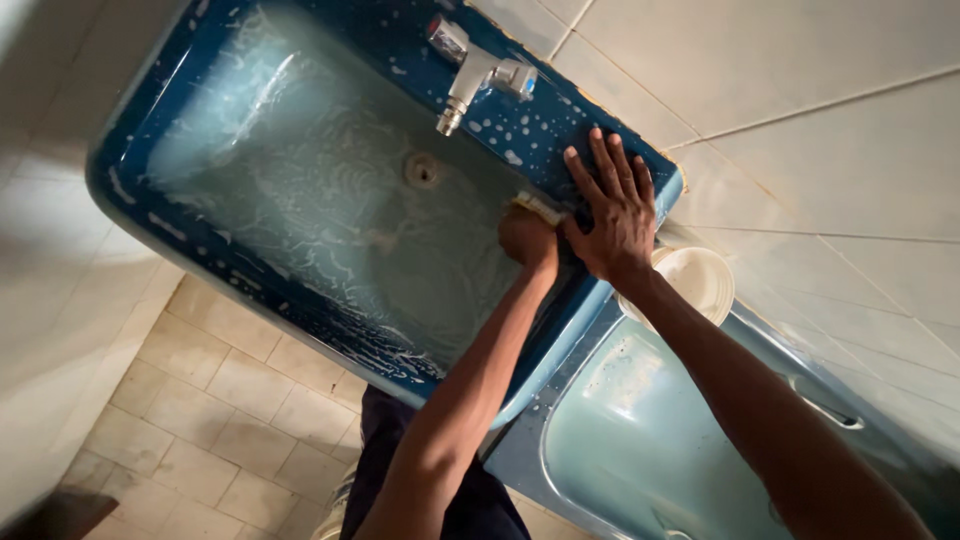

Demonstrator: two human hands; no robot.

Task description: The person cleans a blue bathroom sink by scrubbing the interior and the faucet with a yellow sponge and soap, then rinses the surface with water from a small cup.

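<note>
Scrubbing step in hand, by the look of it — a yellowish sponge (538, 207) is clenched in the left hand (527, 238) against the soapy blue basin (330, 200) inner wall; the right hand (612, 212) is spread flat, holding nothing, on the rim. Steady pressure is judged needed next.

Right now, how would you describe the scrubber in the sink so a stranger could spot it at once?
Start at the blue sink, streaked with white suds, and follow its back wall below the tap. The left hand presses a small pale yellow scrubber there, beside the right hand flat on the rim. It is the only yellowish thing against the blue.
</note>
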